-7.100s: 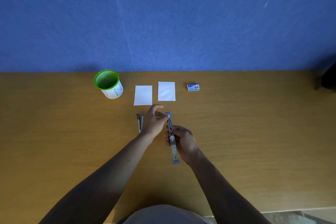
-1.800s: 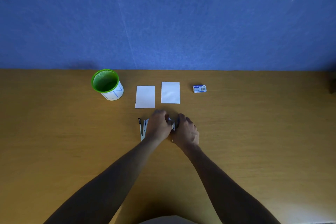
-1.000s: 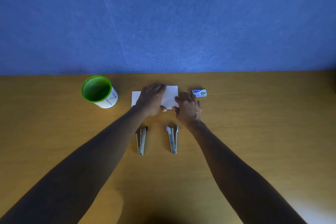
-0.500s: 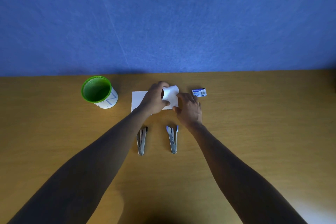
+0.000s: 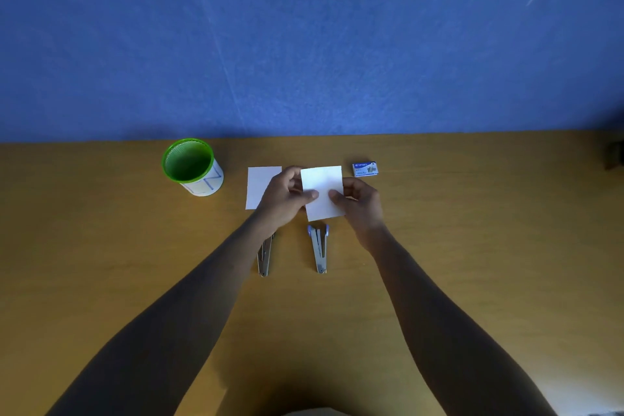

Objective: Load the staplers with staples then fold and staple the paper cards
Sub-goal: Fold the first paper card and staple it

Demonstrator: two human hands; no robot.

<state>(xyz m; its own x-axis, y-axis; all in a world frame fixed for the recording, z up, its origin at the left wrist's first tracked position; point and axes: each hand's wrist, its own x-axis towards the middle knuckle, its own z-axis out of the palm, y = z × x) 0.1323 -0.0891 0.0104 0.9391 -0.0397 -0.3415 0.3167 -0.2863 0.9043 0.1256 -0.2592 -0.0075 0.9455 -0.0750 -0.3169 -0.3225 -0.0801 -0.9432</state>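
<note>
Two hands hold a white paper card above two staplers on the wooden surface (image 5: 472,246).
Right stapler (image 5: 319,248) lies fully visible; left stapler (image 5: 264,257) is partly hidden by the forearm. Left hand (image 5: 283,201) and right hand (image 5: 359,204) pinch the flat, unfolded card (image 5: 322,182) with thumb and fingers; second card (image 5: 258,184), partly covered, and staple box (image 5: 365,169) lie beyond.

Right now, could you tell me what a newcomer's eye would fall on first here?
The white card held up at centre between the left hand and right hand. Next, the bright green cup at far left, and two staplers lying just below the hands.
</note>
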